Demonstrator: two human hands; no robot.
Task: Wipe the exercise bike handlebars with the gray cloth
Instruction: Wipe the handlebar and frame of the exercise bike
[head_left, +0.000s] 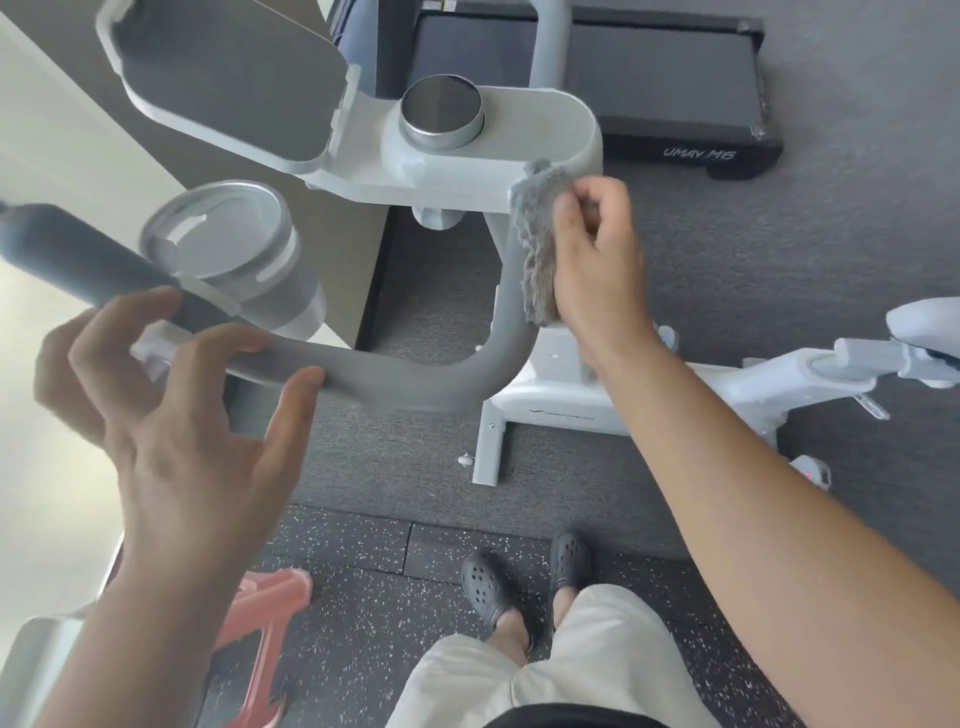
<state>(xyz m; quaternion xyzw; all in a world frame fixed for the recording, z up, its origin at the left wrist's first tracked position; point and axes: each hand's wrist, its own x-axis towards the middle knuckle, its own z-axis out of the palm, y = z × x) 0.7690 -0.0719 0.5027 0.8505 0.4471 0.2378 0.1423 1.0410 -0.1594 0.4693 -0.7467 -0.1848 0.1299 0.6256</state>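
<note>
The grey handlebar (415, 379) of the white exercise bike curves from a dark foam grip at the far left up to the console. My right hand (597, 260) holds the fuzzy gray cloth (537, 244) against the upright part of the bar, just below the console's right edge. My left hand (171, 410) is spread at the horizontal stretch of the bar, fingers straight, fingertips touching its near side.
The bike console (519, 150) carries a round metal knob (441, 111) and a tablet holder (223, 78). A cup holder (223, 234) sits under the bar. A black treadmill (660, 78) lies behind, a pink stool (260, 623) at lower left. My feet stand on speckled rubber mat.
</note>
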